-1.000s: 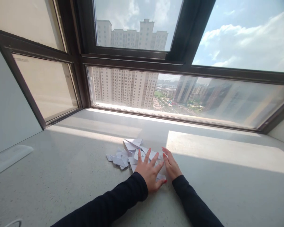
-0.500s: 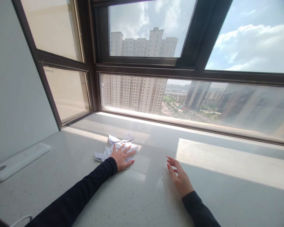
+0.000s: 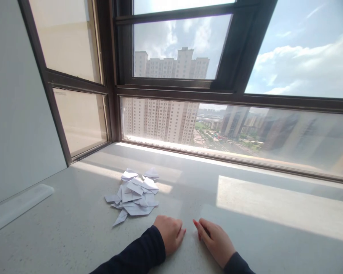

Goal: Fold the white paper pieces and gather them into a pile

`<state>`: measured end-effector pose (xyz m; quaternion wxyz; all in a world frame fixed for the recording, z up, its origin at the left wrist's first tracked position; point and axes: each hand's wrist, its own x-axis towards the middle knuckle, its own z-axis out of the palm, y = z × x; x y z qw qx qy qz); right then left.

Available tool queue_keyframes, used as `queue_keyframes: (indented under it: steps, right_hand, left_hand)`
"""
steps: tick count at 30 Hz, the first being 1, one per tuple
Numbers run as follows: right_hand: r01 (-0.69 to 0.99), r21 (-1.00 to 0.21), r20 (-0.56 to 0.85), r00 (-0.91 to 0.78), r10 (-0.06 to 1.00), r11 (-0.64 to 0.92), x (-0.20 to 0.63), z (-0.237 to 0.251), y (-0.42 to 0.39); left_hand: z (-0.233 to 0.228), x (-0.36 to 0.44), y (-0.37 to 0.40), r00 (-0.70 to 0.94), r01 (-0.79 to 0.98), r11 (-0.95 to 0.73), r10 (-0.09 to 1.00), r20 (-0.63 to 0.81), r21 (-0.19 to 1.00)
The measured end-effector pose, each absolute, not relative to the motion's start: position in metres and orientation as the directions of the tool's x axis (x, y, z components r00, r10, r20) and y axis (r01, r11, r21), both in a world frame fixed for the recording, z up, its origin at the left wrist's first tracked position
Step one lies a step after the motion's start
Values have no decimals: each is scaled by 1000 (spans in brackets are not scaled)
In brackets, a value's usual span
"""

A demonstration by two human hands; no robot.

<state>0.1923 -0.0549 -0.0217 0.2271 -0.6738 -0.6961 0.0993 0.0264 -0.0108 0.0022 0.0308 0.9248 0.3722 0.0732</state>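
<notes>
A loose pile of small folded white paper pieces point(image 3: 135, 194) lies on the pale stone windowsill point(image 3: 246, 228), left of centre. My left hand point(image 3: 170, 233) rests on the sill just right of and below the pile, fingers curled under, not touching the papers. My right hand point(image 3: 214, 239) lies close beside it, fingers bent loosely, nails painted red. Both wear dark sleeves. Neither hand holds anything.
A white power strip point(image 3: 15, 207) lies along the grey wall at the left. Dark-framed windows point(image 3: 114, 87) close off the back and left of the sill. A sunlit patch point(image 3: 274, 201) covers the sill at right.
My left hand has left the paper pile and pulled back toward me, curling its fingers. My right hand has moved left to sit beside it. The pile now lies spread apart.
</notes>
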Motion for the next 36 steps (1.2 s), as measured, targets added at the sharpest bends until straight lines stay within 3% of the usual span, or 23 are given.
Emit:
queue_keyframes:
  steps: [10, 23, 36]
  right_hand:
    - [861, -499, 181, -13, 983, 104, 196, -19, -57]
    - [885, -451, 203, -24, 979, 115, 193, -17, -61]
    - [889, -443, 195, -27, 980, 112, 193, -17, -61]
  left_hand:
    - [-4, 18, -3, 766, 630, -763, 641, 48, 141]
    - [-11, 20, -6, 745, 654, -752, 660, 101, 88]
    - [-7, 19, -5, 762, 636, -764, 644, 68, 109]
